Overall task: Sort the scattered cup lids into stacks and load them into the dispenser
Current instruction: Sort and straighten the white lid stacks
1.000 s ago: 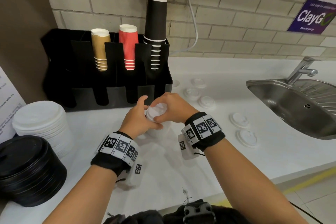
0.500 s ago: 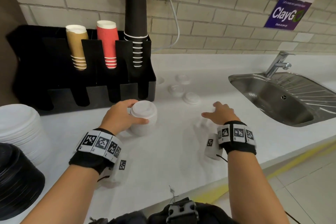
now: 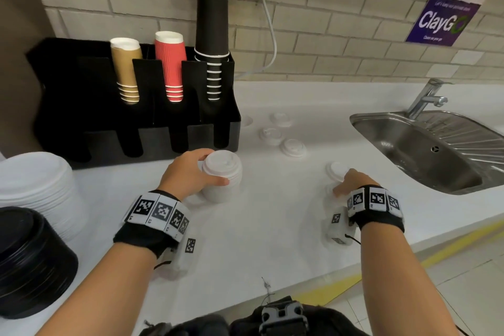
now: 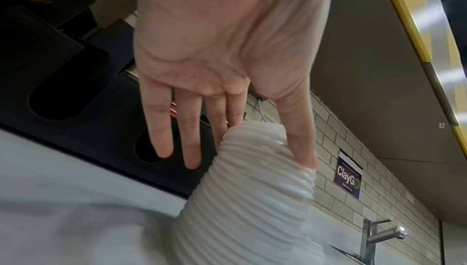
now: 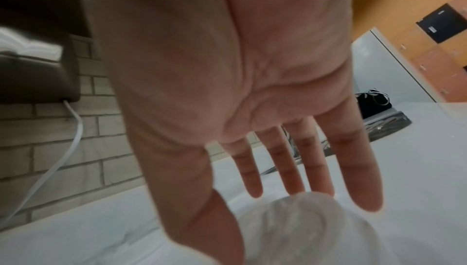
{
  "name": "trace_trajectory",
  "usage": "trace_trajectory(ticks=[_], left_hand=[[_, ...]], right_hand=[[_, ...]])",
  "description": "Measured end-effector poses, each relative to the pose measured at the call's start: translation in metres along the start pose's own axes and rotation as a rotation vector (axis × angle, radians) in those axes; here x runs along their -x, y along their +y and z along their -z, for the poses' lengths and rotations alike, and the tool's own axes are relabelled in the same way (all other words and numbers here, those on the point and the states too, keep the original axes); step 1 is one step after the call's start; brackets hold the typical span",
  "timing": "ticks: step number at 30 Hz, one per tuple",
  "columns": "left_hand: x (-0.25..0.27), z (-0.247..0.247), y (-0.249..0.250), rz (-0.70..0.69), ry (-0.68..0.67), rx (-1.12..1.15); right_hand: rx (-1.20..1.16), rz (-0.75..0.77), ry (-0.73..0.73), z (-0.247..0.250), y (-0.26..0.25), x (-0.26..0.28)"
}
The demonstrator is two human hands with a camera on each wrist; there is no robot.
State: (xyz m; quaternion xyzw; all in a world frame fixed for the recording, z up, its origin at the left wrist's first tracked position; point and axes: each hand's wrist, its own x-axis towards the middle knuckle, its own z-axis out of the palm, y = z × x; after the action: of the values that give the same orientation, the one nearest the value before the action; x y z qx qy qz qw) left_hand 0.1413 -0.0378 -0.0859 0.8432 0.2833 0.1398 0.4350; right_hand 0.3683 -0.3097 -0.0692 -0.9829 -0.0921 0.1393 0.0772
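Note:
My left hand (image 3: pixel 200 170) grips a tall stack of small white lids (image 3: pixel 222 174) that stands on the white counter in front of the black dispenser (image 3: pixel 81 106). The left wrist view shows the thumb on one side of the ribbed stack (image 4: pixel 252 199) and the fingers behind it. My right hand (image 3: pixel 347 181) hovers low over loose white lids near the sink, fingers straight and holding nothing. One lid (image 3: pixel 336 169) shows just beyond the fingers. Another lid (image 5: pixel 303 229) lies under the palm. Several more loose lids (image 3: pixel 293 147) lie right of the dispenser.
The dispenser holds gold, red and black cup stacks (image 3: pixel 170 65). A wide stack of big white lids (image 3: pixel 35 188) and a black lid stack (image 3: pixel 27 259) stand at the left. A steel sink (image 3: pixel 425 150) with a tap (image 3: pixel 425 98) is at the right.
My right hand has let go of the top of the lid stack and moved right, down over the loose lids by the sink. My left hand still holds the stack.

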Motion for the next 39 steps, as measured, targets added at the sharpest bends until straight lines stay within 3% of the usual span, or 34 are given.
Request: trace_trajectory(ticks=[4,9,11,16,20,28,39], left_hand=[[0.001,0.000,0.001,0.000,0.005,-0.005],[0.002,-0.001,0.005,-0.010,0.018,-0.018],[0.002,-0.002,0.007,-0.013,0.027,-0.017],[0.005,-0.003,0.008,-0.009,0.032,0.007],[0.009,-0.008,0.007,-0.019,0.070,0.063],[0.011,-0.012,0.008,-0.002,0.132,0.102],[0.012,-0.011,0.009,-0.052,0.092,0.055]], right_hand=[[0.023,0.003,-0.115,0.003,-0.008,-0.001],[0.019,0.085,-0.096,0.005,-0.022,0.012],[-0.078,0.209,-0.084,0.011,-0.042,0.020],[-0.561,0.702,-0.164,0.000,-0.108,0.046],[-0.581,0.886,-0.173,-0.018,-0.145,0.061],[-0.417,0.931,-0.124,-0.034,-0.164,0.061],[-0.464,0.936,-0.120,-0.039,-0.162,0.060]])
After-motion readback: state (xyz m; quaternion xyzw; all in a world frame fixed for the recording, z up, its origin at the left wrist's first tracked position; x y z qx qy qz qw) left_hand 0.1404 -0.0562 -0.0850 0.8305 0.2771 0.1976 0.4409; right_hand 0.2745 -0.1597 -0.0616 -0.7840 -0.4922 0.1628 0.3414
